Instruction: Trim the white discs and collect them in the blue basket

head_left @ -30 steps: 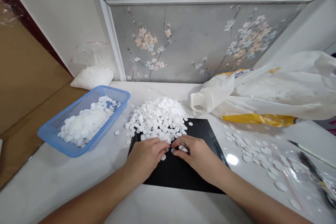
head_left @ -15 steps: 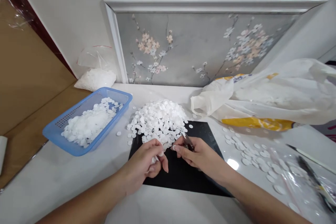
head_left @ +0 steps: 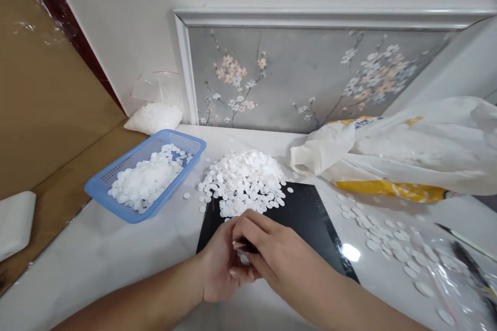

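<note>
My left hand (head_left: pixel 221 264) is cupped low over the front edge of a black mat (head_left: pixel 306 217), with small white discs (head_left: pixel 243 257) in its curled fingers. Over it lies my right hand (head_left: pixel 267 248), its fingers wrapped round a dark tool (head_left: pixel 245 245) that shows only in part between the two hands. The hands touch each other. Just beyond them, a heap of white discs (head_left: pixel 248 178) covers the back left part of the mat and spreads onto the white table.
A blue basket (head_left: pixel 97 194) holding white discs stands at the left, with a filled clear bag (head_left: pixel 155 116) behind it. On the right lie a white and yellow plastic bag (head_left: pixel 388 165), scattered discs (head_left: pixel 373 232), and a black-handled tool (head_left: pixel 469 264) near clear plastic.
My right hand has moved left and over my left hand; they were apart and now touch. The dark tool has gone with it. The whole view has shifted slightly.
</note>
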Motion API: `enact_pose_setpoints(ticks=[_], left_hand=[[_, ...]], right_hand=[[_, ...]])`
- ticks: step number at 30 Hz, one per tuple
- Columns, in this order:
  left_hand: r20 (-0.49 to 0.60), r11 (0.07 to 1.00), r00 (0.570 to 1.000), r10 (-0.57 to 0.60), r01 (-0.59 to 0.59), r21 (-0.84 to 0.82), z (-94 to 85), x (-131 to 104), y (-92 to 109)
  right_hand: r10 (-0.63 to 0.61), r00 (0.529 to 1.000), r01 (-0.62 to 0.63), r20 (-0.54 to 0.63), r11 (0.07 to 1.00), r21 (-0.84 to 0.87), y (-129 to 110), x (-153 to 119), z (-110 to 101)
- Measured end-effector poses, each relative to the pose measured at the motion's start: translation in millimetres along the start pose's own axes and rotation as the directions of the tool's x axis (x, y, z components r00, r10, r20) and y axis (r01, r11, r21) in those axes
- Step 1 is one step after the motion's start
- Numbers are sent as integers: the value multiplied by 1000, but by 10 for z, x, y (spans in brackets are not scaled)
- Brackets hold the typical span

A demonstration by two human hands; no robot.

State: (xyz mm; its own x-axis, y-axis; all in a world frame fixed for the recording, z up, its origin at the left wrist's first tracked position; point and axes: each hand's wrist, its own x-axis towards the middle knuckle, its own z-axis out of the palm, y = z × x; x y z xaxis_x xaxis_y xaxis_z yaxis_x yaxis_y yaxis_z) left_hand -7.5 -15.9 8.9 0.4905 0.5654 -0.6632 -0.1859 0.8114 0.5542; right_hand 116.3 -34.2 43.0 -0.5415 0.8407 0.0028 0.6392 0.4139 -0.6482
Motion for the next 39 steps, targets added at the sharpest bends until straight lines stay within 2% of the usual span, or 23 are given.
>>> enact_pose_setpoints(ticks=[2,5,7,10,11,13,16,20,23,25,29,31,35,39], left_hand=[[12,996,1000,-10,11,-84,-22,11,12],[38,986,999,23,-17,-164,-66,52,1],[69,987,996,59,-48,-155,-88,68,-15],[86,982,979,184,-180,-55,-97,57,-27],[86,973,969,230,-230,-16,-94,46,-26],[95,950,949,302,-308,57,-84,26,-16],[124,924,938,323,-341,172,-69,11,-11],[97,898,947,306,-321,301,-53,6,-32],[38,867,942,332,-321,380,-31,-5,-31],[6,871,944,329,-306,384,-13,-15,-17],[-11,919,966,257,-241,312,9,-36,16],[-6,929,972,234,-222,295,11,-44,28],[-32,943,977,210,-194,270,3,-42,46],[-59,957,977,205,-188,222,-12,-22,56]], right_hand=[[33,999,-32,-25,999,23,-7,7,-8],[90,994,-76,-56,973,216,42,-22,-15],[165,980,-112,-114,922,370,99,-48,-24],[300,925,-142,-234,842,520,197,-87,-33],[347,908,-163,-234,807,567,231,-103,-30],[430,889,-225,-155,707,670,296,-137,-8],[484,874,-273,-47,568,776,374,-190,44],[493,870,-284,-20,534,797,425,-234,81],[485,874,-314,8,553,772,467,-249,89],[478,878,-312,-19,603,734,508,-263,90],[442,871,-305,-212,827,472,561,-317,44],[385,884,-296,-264,900,321,561,-348,9],[251,921,-226,-299,967,114,570,-386,13],[89,934,-140,-346,982,-124,610,-391,89]])
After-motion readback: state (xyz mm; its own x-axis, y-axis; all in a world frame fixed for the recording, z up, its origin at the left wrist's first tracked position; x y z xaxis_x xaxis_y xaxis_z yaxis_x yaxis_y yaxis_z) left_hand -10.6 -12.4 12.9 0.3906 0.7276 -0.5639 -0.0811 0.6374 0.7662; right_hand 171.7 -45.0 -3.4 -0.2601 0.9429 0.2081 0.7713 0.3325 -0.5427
